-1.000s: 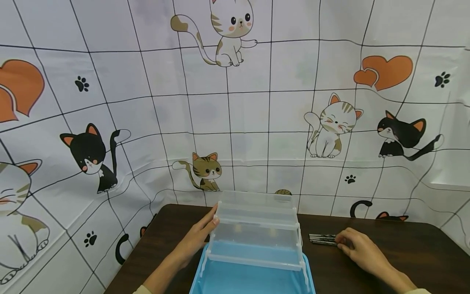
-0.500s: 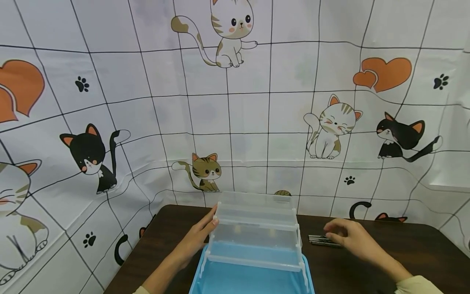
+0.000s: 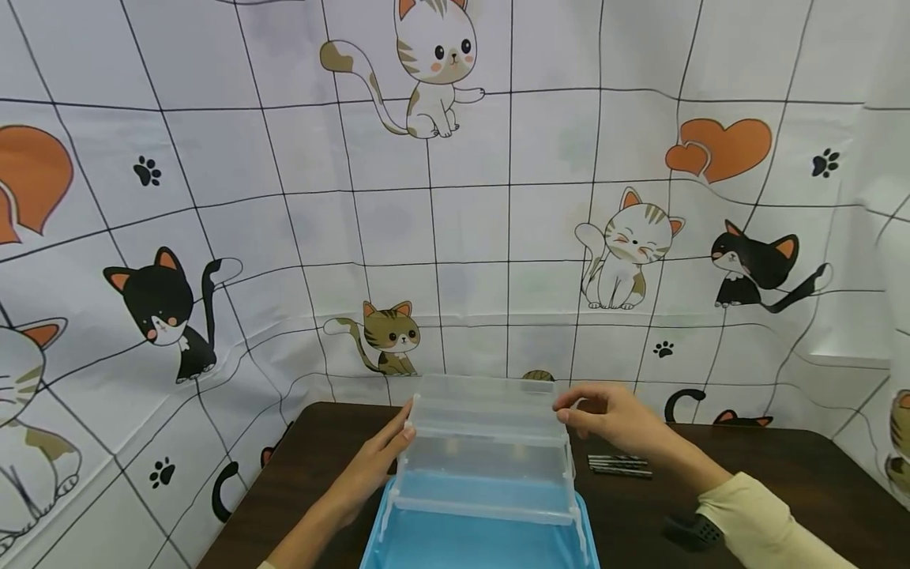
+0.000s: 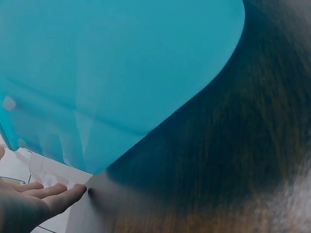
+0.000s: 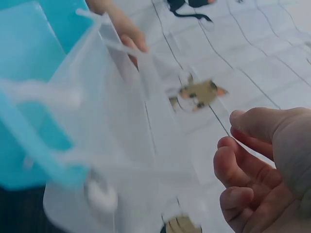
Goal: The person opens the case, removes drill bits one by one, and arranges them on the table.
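A blue plastic box [image 3: 483, 545] stands on the table, with its clear folding lid [image 3: 486, 458] raised at the back. My left hand [image 3: 362, 466] rests at the lid's left edge; its straight fingers [image 4: 63, 196] show below the box in the left wrist view. Close to the lid's upper right edge is my right hand [image 3: 611, 411]. Its fingers are loosely bent, and the right wrist view shows nothing between thumb and fingertips. Several slim metal rods [image 3: 618, 466] lie side by side on the table, below the right hand.
The dark brown table [image 3: 768, 490] reaches back to a white cloth [image 3: 469, 229] printed with cats and grid lines. A small black device [image 3: 693, 531] sits by the right sleeve [image 3: 768, 521]. The box stands around the table's middle.
My right hand has left the metal rods, moving up and left to the lid's right edge. The left hand stays at the lid. The head view has shifted slightly.
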The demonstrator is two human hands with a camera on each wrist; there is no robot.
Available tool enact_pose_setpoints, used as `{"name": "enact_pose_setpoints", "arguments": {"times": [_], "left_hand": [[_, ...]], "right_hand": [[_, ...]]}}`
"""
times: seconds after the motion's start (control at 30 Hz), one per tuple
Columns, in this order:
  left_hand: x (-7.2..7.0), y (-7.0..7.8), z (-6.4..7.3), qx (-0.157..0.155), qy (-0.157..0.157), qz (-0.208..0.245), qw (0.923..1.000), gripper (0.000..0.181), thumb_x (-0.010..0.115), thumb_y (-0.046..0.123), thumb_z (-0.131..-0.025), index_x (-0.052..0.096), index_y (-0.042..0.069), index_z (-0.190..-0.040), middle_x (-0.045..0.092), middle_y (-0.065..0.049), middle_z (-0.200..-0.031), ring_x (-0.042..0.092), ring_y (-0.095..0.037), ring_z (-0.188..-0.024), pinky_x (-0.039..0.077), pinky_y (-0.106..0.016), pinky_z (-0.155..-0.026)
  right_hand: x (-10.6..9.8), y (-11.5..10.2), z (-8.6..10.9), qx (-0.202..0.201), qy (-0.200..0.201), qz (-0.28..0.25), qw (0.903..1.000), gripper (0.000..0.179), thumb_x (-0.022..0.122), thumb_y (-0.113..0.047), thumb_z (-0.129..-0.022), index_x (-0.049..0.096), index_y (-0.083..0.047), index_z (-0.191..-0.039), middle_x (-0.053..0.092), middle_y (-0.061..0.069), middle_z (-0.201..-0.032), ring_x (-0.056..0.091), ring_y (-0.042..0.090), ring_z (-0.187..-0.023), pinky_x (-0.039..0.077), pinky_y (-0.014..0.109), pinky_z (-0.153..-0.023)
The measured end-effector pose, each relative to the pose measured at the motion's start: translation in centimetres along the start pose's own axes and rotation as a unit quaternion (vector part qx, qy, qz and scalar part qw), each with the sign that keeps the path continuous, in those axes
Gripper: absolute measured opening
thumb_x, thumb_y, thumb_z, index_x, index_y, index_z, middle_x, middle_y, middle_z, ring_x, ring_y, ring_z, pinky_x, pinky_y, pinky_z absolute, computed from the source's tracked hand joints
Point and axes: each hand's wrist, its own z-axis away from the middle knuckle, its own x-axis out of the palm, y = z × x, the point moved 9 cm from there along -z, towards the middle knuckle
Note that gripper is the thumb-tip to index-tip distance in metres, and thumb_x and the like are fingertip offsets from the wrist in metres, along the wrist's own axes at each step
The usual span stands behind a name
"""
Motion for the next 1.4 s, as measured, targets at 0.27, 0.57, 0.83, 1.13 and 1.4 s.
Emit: {"name": "enact_pose_setpoints", "arguments": {"times": [0.27,0.57,0.83,1.13,1.4], "left_hand": [[-0.1,-0.4,0.3,-0.007,-0.002,0.008,0.9999,0.052,0.039,0.054,-0.094,0.014,0.055,-0.14,0.005,0.01,-0.15,0.019,-0.032,-0.134,0.03,-0.068,-0.088],[0.3,0.0,-0.2,0.0,-0.011,0.009,0.9999,0.054,0.04,0.054,-0.094,0.013,0.054,-0.141,0.006,0.006,-0.151,0.019,-0.032,-0.134,0.031,-0.066,-0.088],[-0.1,0.1,-0.2,0.01,-0.007,0.002,0.9999,0.052,0.039,0.051,-0.096,0.014,0.054,-0.141,0.007,0.006,-0.151,0.017,-0.035,-0.134,0.03,-0.068,-0.088],[-0.1,-0.6,0.0,-0.005,-0.009,0.005,0.9999,0.055,0.04,0.055,-0.094,0.013,0.054,-0.141,0.006,0.002,-0.152,0.017,-0.036,-0.134,0.031,-0.067,-0.088],[-0.2,-0.1,0.0,0.001,-0.009,0.007,0.9999,0.054,0.04,0.054,-0.094,0.013,0.055,-0.14,0.006,0.003,-0.151,0.017,-0.035,-0.134,0.03,-0.067,-0.088]], "right_hand": [[5.1,-2.8,-4.1,-0.078,-0.05,0.053,0.9943,0.024,0.058,-0.033,-0.092,0.066,-0.017,-0.108,0.061,-0.001,-0.094,0.059,0.017,-0.074,0.05,0.034,-0.062],[7.5,-3.3,-6.5,-0.09,-0.076,0.097,0.9883,0.017,0.06,-0.028,-0.092,0.068,-0.018,-0.104,0.063,-0.003,-0.092,0.059,0.014,-0.078,0.05,0.03,-0.062],[9.0,-4.6,-7.6,-0.13,-0.109,0.143,0.9751,0.013,0.065,-0.02,-0.088,0.069,-0.016,-0.1,0.064,-0.006,-0.089,0.058,0.012,-0.072,0.049,0.027,-0.058],[9.9,-5.1,-7.8,-0.157,-0.14,0.169,0.9628,0.012,0.067,-0.011,-0.086,0.073,-0.012,-0.096,0.066,-0.001,-0.094,0.061,0.01,-0.077,0.049,0.023,-0.062],[9.5,-5.9,-7.5,-0.191,-0.113,0.24,0.9451,0.01,0.069,-0.008,-0.084,0.075,-0.012,-0.091,0.065,-0.003,-0.087,0.059,0.007,-0.074,0.048,0.02,-0.061]]}}
